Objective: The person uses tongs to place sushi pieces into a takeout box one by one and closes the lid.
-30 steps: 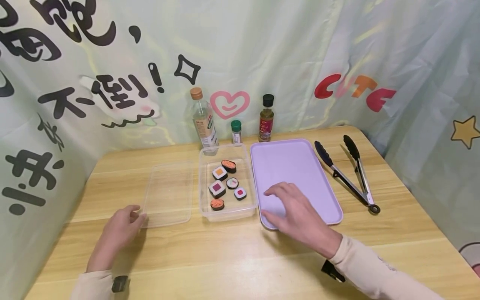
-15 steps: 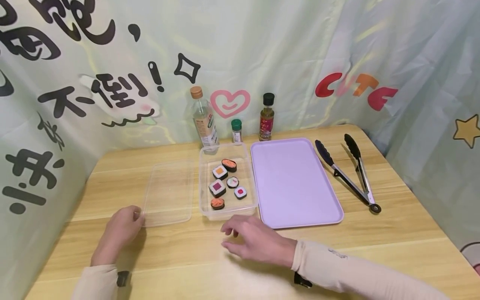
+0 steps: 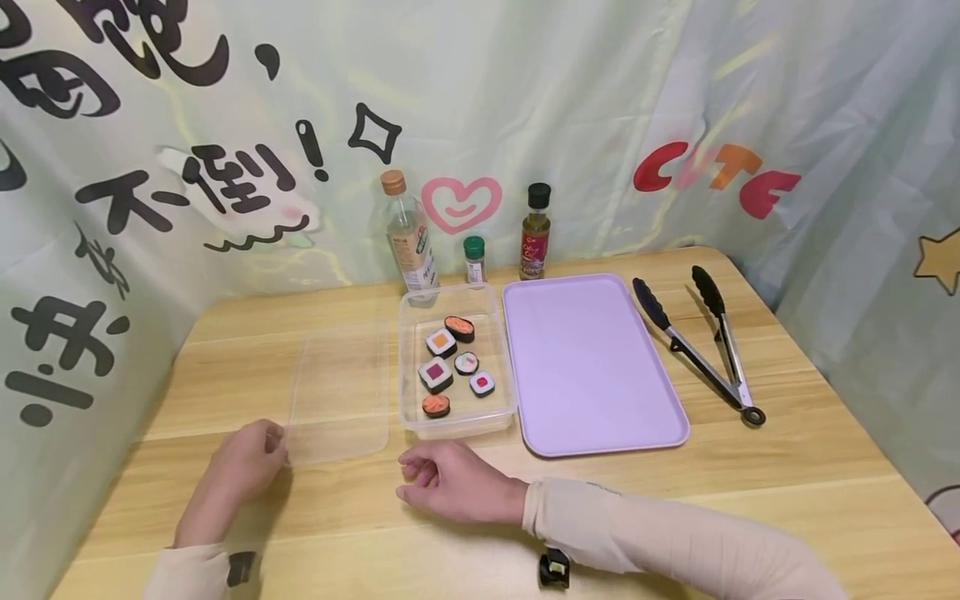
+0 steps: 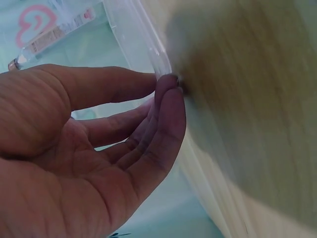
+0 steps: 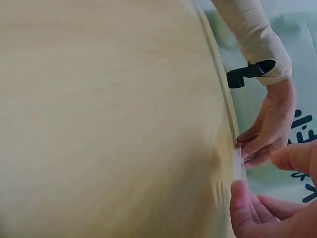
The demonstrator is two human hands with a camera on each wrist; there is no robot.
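A clear plastic lid [image 3: 341, 392] lies left of the food container, its front edge tipped slightly up. My left hand [image 3: 243, 462] pinches the lid's front left corner between thumb and fingers; in the left wrist view the rim of the lid [image 4: 148, 47] runs into that pinch. My right hand [image 3: 453, 483] hovers in front of the container, its thumb and fingers apart and loosely bent, with nothing between them. The clear container [image 3: 457, 427] holds several sushi pieces: rolls [image 3: 436, 375] and orange-topped ones [image 3: 459, 328] wrapped in black.
Right of the container is a purple tray [image 3: 592, 367], with black-tipped tongs [image 3: 705, 371] spread beyond it. Along the back stand a tall bottle [image 3: 411, 242], a green-capped jar [image 3: 475, 260] and an olive oil bottle [image 3: 535, 237]. A printed curtain [image 3: 585, 100] hangs behind the table.
My right hand has moved left, from over the purple tray to in front of the container. My left hand stays at the lid's corner, and the lid's front edge has shifted slightly toward me.
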